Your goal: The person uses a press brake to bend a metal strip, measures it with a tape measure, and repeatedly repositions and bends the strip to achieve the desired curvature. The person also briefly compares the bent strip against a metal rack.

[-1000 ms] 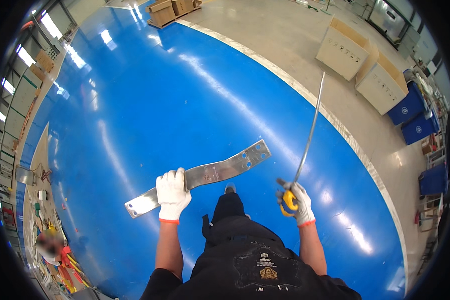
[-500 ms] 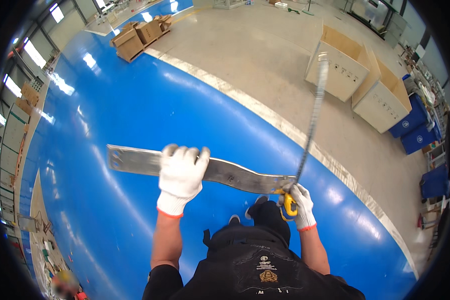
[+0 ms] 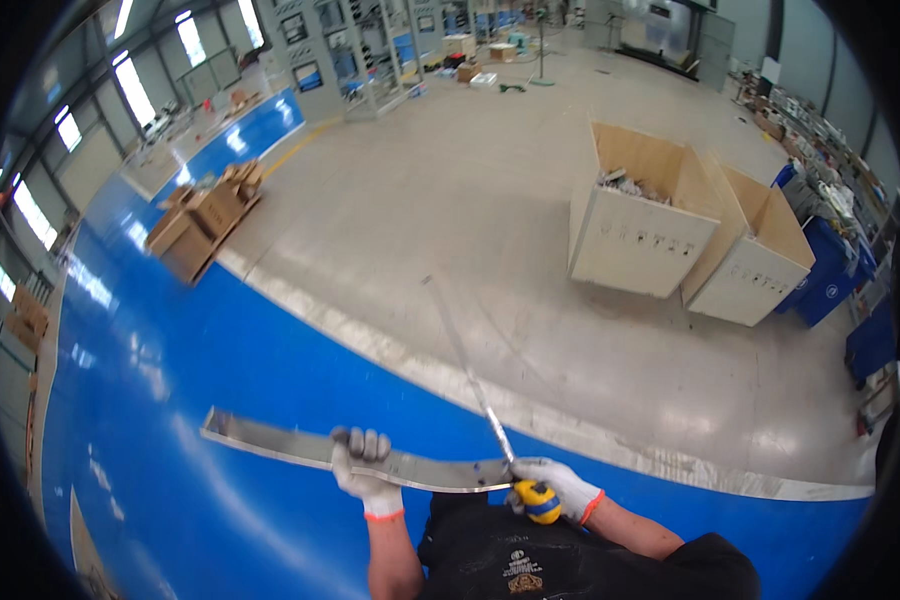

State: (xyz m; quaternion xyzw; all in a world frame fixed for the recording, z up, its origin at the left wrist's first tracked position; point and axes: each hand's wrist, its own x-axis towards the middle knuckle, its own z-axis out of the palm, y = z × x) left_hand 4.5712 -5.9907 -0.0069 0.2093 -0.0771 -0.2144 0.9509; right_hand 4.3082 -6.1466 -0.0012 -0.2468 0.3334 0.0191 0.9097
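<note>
Tape blade (image 3: 496,428) blurred, left grip (image 3: 364,464) clasps metal bar (image 3: 275,440), right grip (image 3: 563,484) clasps part-hidden tape measure (image 3: 540,504).

Smooth metal strip (image 3: 435,473), glossy floor (image 3: 260,365)

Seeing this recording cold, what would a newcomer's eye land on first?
Probably the shiny blue floor sweeping across the lower left. Next, low in the middle, the long metal bar in the gloved left hand, and the yellow tape measure in the right hand, its blade drawn out. Open wooden crates stand on the right.
</note>
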